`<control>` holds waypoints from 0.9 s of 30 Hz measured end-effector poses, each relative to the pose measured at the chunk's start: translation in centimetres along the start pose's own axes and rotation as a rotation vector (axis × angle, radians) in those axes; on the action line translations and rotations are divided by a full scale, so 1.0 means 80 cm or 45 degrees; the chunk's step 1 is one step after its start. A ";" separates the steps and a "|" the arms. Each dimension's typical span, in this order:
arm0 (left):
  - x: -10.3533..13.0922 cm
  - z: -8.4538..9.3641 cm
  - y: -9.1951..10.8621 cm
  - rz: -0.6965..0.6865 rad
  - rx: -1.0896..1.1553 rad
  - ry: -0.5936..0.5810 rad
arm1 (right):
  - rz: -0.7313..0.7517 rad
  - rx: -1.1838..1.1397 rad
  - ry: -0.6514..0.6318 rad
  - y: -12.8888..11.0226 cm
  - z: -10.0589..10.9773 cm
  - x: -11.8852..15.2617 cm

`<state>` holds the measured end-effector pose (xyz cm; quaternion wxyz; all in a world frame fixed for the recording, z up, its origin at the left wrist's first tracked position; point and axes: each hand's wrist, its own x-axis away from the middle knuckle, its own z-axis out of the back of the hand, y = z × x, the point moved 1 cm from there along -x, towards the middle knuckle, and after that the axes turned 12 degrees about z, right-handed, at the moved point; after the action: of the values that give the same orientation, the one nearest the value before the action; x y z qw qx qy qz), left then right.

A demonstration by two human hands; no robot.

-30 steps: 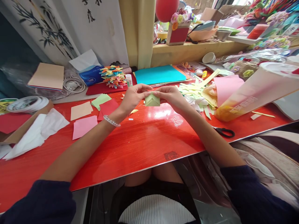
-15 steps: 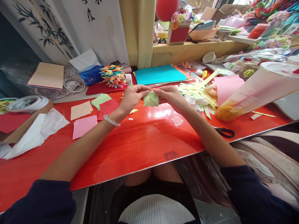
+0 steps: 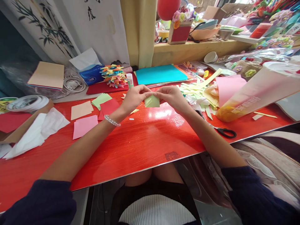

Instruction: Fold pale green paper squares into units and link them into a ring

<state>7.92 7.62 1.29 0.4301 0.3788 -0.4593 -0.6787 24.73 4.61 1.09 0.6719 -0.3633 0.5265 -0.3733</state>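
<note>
A small folded square of light green paper (image 3: 152, 101) is held up over the red table (image 3: 131, 150). My left hand (image 3: 135, 98) pinches its upper left edge between thumb and fingers. At the upper right edge, my right hand (image 3: 172, 97) pinches the same paper, the two thumbs nearly meeting at the top. Some fingertips are hidden behind the paper. To the left lie stacks of pink paper squares (image 3: 84, 126), red paper squares (image 3: 109, 108), peach paper squares (image 3: 81, 110) and green paper squares (image 3: 101, 100).
Scissors (image 3: 226, 132) lie by my right forearm. Behind my hands stand a glue stick (image 3: 129, 80) and a bundle of folded paper stars (image 3: 114, 76), beside blue paper sheets (image 3: 161, 75). Green paper strips (image 3: 197, 89) and a tilted plastic cup (image 3: 255, 93) sit at the right.
My thumbs have come closer together along the top of the green paper, and the crossing folds on its face look different, now partly covered. Both hands stay in nearly the same place.
</note>
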 end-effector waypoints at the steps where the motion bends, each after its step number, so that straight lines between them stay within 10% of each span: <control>1: 0.000 0.000 -0.001 0.007 -0.020 0.020 | 0.021 0.048 -0.006 0.001 0.000 0.000; 11: -0.005 0.001 -0.008 0.035 0.178 0.192 | -0.094 -0.139 -0.152 -0.010 0.004 0.000; 27: -0.003 0.003 0.000 0.110 0.363 -0.243 | 0.023 -0.185 0.046 -0.007 0.015 -0.006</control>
<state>7.78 7.91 1.37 0.3550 0.3496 -0.6057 -0.6204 25.72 4.93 1.99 0.6374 -0.3995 0.5675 -0.3347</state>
